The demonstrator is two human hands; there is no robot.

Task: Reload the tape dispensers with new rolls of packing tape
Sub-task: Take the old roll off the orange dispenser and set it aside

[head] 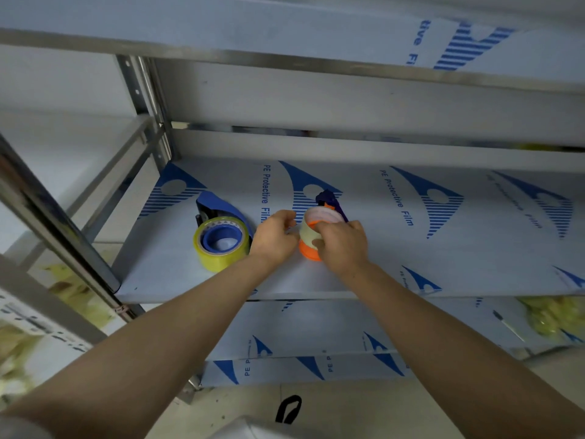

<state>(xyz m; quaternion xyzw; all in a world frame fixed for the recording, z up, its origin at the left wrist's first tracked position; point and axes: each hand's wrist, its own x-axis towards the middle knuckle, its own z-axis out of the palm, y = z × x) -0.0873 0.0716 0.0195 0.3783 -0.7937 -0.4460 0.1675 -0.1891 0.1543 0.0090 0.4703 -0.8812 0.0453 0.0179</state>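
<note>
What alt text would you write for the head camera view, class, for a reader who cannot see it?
Two bare hands work on an orange tape dispenser on a metal shelf: the right hand holds a pale tape roll seated on it, and the left hand picks at the roll's edge. To the left sits a blue dispenser already carrying a yellowish roll.

Steel rack [148,99], shelves wrapped in white film with blue "PE Protective Film" print: middle shelf [443,255], upper shelf [285,30], lower shelf [316,327]. Yellowish bagged stuff [550,315] on lower shelf, far right, blurred. More yellow-printed packs [28,337] left of rack post, also blurred. Black strap loop [288,409] on pale floor [364,407] at bottom.
</note>
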